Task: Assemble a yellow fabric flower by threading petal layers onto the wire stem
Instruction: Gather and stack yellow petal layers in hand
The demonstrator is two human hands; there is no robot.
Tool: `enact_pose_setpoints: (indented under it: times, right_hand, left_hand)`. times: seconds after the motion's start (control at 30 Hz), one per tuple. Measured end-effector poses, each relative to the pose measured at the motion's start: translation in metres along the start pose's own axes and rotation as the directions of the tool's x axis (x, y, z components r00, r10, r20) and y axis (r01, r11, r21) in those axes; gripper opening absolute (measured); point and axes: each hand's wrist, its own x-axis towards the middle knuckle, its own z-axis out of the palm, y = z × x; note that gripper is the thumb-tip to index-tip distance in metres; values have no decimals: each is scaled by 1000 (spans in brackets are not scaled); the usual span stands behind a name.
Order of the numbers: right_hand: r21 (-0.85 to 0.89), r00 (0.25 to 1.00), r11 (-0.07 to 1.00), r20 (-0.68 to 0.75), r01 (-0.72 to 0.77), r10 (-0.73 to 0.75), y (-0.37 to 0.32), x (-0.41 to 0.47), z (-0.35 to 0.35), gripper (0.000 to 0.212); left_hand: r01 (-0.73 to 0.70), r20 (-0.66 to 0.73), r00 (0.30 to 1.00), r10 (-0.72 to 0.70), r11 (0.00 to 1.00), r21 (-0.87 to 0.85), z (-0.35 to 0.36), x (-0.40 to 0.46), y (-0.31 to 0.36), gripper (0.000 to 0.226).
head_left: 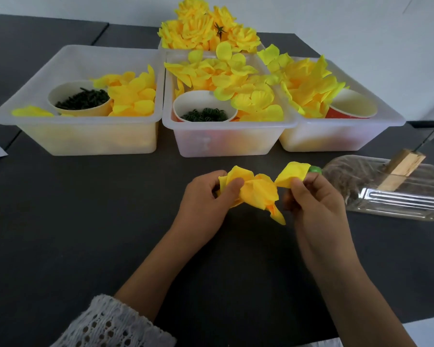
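Observation:
Over the dark table (85,209), my left hand (206,199) grips a crumpled bunch of yellow fabric petal layers (256,194). To its right, my right hand (313,194) pinches a smaller yellow petal piece (292,175) with a green tip (315,169) showing behind it. The two yellow pieces almost touch between my hands. The wire stem is hidden by fabric and fingers.
Three translucent bins stand behind: left bin (80,136) with petals and a cup of green parts (82,98), middle bin (226,139) with petals and a cup, right bin (336,136) with petals and a red cup (351,107). Finished yellow flowers (206,26) lie farther back. A clear tray (391,194) lies right.

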Motion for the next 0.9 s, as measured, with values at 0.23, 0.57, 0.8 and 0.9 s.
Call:
enact_pose_setpoints:
  times: [0.23,0.57,0.8,0.9]
  right_hand:
    - [-374,988,927,145,0,59,-2,3,0,12]
    - [-602,968,762,213,239,-135,2,-16,19,39]
    - [-445,982,891,187,86,-2,8,-13,10,13]
    - [-340,973,940,221,11,68,6,-10,5,11]
  left_hand:
    - [-78,-51,995,85,990,118,4,-4,3,26]
    - [-212,-114,965,235,959,188,6,-10,12,23]
    - [-135,-211,962,174,973,187,6,-11,10,21]
    - [-137,-178,971,159,982,134,6,-13,9,22]
